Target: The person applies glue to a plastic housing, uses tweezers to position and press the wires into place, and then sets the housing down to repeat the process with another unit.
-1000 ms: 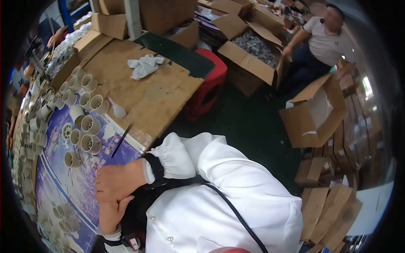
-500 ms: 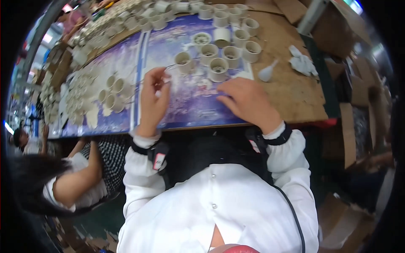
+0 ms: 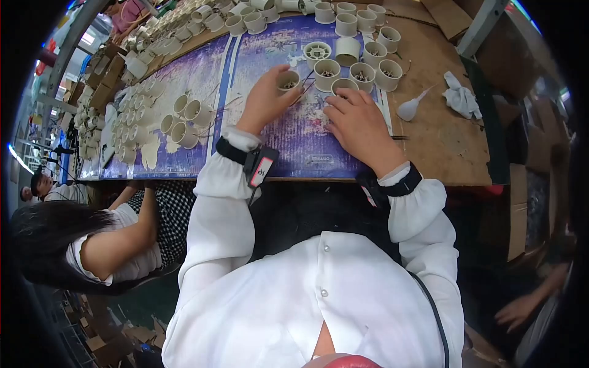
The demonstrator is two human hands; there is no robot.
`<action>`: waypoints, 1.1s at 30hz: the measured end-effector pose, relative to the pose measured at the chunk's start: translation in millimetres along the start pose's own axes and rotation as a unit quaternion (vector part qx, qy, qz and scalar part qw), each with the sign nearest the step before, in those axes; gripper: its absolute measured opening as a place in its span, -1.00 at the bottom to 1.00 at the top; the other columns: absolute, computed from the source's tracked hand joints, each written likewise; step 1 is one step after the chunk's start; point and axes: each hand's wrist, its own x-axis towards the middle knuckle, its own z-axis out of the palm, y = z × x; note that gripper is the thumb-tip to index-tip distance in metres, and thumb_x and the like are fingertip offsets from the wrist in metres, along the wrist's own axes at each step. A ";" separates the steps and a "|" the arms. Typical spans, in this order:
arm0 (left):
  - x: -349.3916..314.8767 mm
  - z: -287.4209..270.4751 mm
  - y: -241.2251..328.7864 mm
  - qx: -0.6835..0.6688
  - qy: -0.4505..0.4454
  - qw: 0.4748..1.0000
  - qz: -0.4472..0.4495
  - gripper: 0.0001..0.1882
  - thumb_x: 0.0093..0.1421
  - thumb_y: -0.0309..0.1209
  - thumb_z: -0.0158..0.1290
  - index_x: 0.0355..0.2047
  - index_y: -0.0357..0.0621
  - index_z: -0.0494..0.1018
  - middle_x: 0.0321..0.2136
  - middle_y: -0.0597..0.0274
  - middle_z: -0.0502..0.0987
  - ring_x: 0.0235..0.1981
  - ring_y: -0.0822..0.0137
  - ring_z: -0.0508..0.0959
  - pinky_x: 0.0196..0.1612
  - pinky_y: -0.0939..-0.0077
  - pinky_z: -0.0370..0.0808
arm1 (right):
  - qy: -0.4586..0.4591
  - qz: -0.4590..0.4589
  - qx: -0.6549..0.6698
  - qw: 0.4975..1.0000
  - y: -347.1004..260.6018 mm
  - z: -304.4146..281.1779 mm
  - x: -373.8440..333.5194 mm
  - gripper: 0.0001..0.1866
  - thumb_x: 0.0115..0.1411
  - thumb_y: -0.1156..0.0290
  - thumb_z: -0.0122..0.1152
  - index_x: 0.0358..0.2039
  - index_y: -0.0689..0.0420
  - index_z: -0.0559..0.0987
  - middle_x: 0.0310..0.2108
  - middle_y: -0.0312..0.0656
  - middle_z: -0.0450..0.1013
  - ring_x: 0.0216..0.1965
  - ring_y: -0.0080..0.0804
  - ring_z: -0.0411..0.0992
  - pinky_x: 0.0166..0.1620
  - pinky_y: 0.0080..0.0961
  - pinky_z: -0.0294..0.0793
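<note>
My left hand curls round the left side of a cream plastic cup, thumb in front and fingers at its far side. Inside that cup are small metal parts; thin dark wires run beside it. My right hand is closed, its bent fingers over the front of another cream cup, hiding most of it; what they pinch, if anything, is hidden. Dark thin prongs stick out beside the right hand's outer edge. Just beyond stand several similar cups, one lidded with a slotted disc.
A white squeeze bulb and crumpled white cloth lie on cardboard at right. More cups stand left, with wires from some. Several cups line the far edge. A co-worker sits at left; another person's hand shows lower right.
My left hand has reached forward and right to the near-left cup. My right hand has moved forward onto the front cup, its fingers now more bent. The whole view has shifted slightly.
</note>
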 end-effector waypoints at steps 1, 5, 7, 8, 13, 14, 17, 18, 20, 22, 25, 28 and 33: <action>-5.0 -2.1 0.1 -0.011 -0.019 0.999 -0.028 -0.36 0.03 -0.20 0.31 0.05 -0.30 0.39 -0.17 -0.08 0.58 -0.13 -0.06 0.57 -0.02 0.24 0.49 | -0.001 0.002 0.003 1.000 0.5 0.1 -1.2 -0.72 0.04 0.38 0.35 -0.20 0.11 0.61 -0.05 -0.24 0.50 0.15 -0.21 0.33 0.21 -0.22 0.29; -52.2 -29.5 20.4 0.098 -0.042 0.992 -0.071 -0.29 0.03 -0.14 0.34 0.08 -0.30 0.37 -0.10 -0.05 0.56 -0.17 0.08 0.60 -0.11 0.29 0.52 | -0.019 -0.003 0.037 0.999 3.0 -6.4 -0.9 -0.71 0.03 0.37 0.35 -0.19 0.09 0.61 -0.06 -0.24 0.50 0.15 -0.21 0.33 0.24 -0.22 0.25; -70.3 -42.3 34.6 0.083 -0.050 0.989 -0.111 -0.32 0.07 -0.14 0.31 0.08 -0.29 0.36 -0.09 -0.03 0.55 -0.20 0.14 0.61 -0.15 0.33 0.53 | 0.007 -0.022 0.052 0.998 1.6 -8.5 1.3 -0.72 0.04 0.37 0.35 -0.19 0.09 0.61 -0.10 -0.21 0.51 0.07 -0.19 0.38 0.17 -0.23 0.32; -77.7 -48.1 41.7 0.068 -0.054 0.986 -0.145 -0.35 0.12 -0.13 0.28 0.08 -0.29 0.35 -0.08 -0.01 0.54 -0.23 0.21 0.62 -0.19 0.37 0.54 | 0.020 -0.034 0.060 0.997 -0.1 -9.5 2.2 -0.72 0.05 0.37 0.35 -0.19 0.08 0.61 -0.12 -0.19 0.52 0.04 -0.18 0.41 0.13 -0.24 0.36; -94.6 -68.9 39.2 -0.134 -0.070 0.959 -0.239 -0.51 0.30 -0.17 0.12 0.07 -0.29 0.35 -0.12 0.08 0.51 -0.32 0.41 0.60 -0.30 0.53 0.54 | -0.104 0.023 0.173 0.979 -18.7 -8.0 9.5 -0.72 0.06 0.37 0.34 -0.18 0.09 0.60 -0.19 -0.13 0.53 -0.11 -0.10 0.47 -0.04 -0.23 0.46; -96.6 -68.6 38.2 -0.134 -0.069 0.958 -0.243 -0.51 0.30 -0.17 0.12 0.07 -0.29 0.35 -0.12 0.08 0.51 -0.32 0.41 0.60 -0.30 0.53 0.54 | -0.127 0.003 0.194 0.973 -21.9 -2.8 10.3 -0.70 0.06 0.36 0.34 -0.17 0.10 0.59 -0.21 -0.11 0.53 -0.15 -0.08 0.48 -0.09 -0.21 0.47; -100.4 -66.7 36.0 -0.237 -0.120 0.936 -0.231 -0.55 0.37 -0.20 0.04 0.09 -0.29 0.32 -0.10 0.06 0.50 -0.31 0.40 0.60 -0.30 0.55 0.54 | -0.172 -0.036 0.235 0.956 -29.1 10.3 14.5 -0.67 0.07 0.36 0.34 -0.13 0.11 0.58 -0.24 -0.08 0.53 -0.21 -0.03 0.49 -0.18 -0.19 0.48; -100.8 -67.4 35.4 -0.237 -0.121 0.936 -0.233 -0.55 0.37 -0.20 0.04 0.09 -0.29 0.32 -0.10 0.06 0.50 -0.31 0.40 0.60 -0.30 0.55 0.54 | -0.142 -0.031 0.232 0.962 -30.5 13.5 16.7 -0.65 0.07 0.36 0.34 -0.11 0.11 0.57 -0.24 -0.08 0.53 -0.20 -0.03 0.49 -0.17 -0.19 0.48; -100.5 -70.2 34.8 -0.219 -0.138 0.927 -0.272 -0.53 0.35 -0.21 0.07 0.11 -0.28 0.30 -0.07 0.03 0.48 -0.26 0.37 0.60 -0.26 0.52 0.54 | -0.082 -0.021 0.225 0.971 -31.1 18.1 19.6 -0.62 0.07 0.36 0.34 -0.07 0.11 0.55 -0.24 -0.07 0.52 -0.18 -0.03 0.48 -0.17 -0.18 0.48; -102.1 -73.0 31.5 -0.214 -0.144 0.920 -0.296 -0.52 0.34 -0.22 0.08 0.12 -0.28 0.30 -0.05 0.01 0.48 -0.23 0.36 0.59 -0.24 0.50 0.54 | -0.063 -0.017 0.222 0.973 -27.1 18.9 18.0 -0.61 0.07 0.36 0.34 -0.06 0.10 0.54 -0.23 -0.07 0.52 -0.18 -0.04 0.48 -0.17 -0.19 0.48; -97.4 -76.6 19.3 -0.014 -0.167 0.976 -0.135 -0.45 0.28 -0.29 0.13 0.20 -0.21 0.25 -0.04 0.18 0.47 -0.02 0.37 0.52 -0.03 0.47 0.50 | -0.023 -0.008 0.213 0.977 -23.3 14.8 16.3 -0.60 0.07 0.36 0.34 -0.05 0.10 0.53 -0.22 -0.06 0.52 -0.18 -0.04 0.48 -0.18 -0.20 0.48; -91.6 -65.1 18.2 -0.137 -0.164 0.977 -0.016 -0.39 0.19 -0.35 0.21 0.21 -0.20 0.27 0.01 0.18 0.46 0.08 0.32 0.47 0.10 0.42 0.42 | -0.065 -0.020 0.265 0.962 -27.7 2.8 15.1 -0.65 0.08 0.37 0.33 -0.10 0.13 0.54 -0.23 -0.07 0.54 -0.19 -0.05 0.49 -0.18 -0.22 0.48; -88.7 -60.1 23.7 -0.211 -0.250 0.944 -0.041 -0.22 0.08 -0.42 0.30 0.28 -0.18 0.21 0.16 0.13 0.41 0.20 0.24 0.40 0.27 0.38 0.28 | -0.052 0.002 0.212 0.976 -29.0 9.3 18.5 -0.71 0.09 0.39 0.32 -0.17 0.15 0.55 -0.29 -0.09 0.55 -0.23 -0.07 0.50 -0.18 -0.24 0.48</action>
